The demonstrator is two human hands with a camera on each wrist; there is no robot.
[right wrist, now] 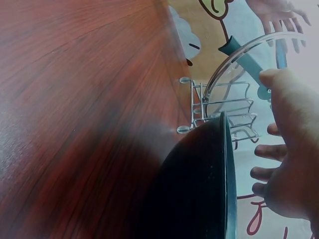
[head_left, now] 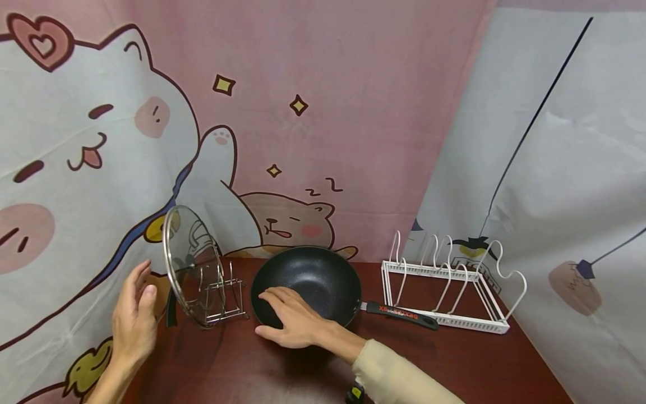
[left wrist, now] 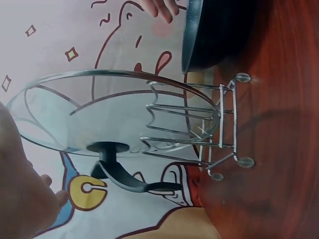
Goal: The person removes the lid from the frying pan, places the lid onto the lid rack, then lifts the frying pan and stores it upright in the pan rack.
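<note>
A round glass lid (head_left: 194, 264) with a metal rim and a dark handle (left wrist: 117, 172) stands on edge in a small wire rack (head_left: 227, 300). To the left of the lid is my left hand (head_left: 133, 320), apart from it, fingers loosely bent and holding nothing. A black wok (head_left: 318, 275) sits on the table, its long handle (head_left: 404, 314) pointing right. Over the wok's near left part hovers my right hand (head_left: 292, 320), its fingers extended toward the lid and nothing in its grasp. The right wrist view shows this hand (right wrist: 294, 149) above the wok's rim.
A white rack (head_left: 444, 292) with several upright curved dividers stands at the right, close behind the wok's handle. A small black and yellow object (head_left: 355, 393) lies at the front edge, partly hidden by the right sleeve (head_left: 398, 370). Printed curtains (head_left: 353, 112) hang behind the brown table (head_left: 242, 365).
</note>
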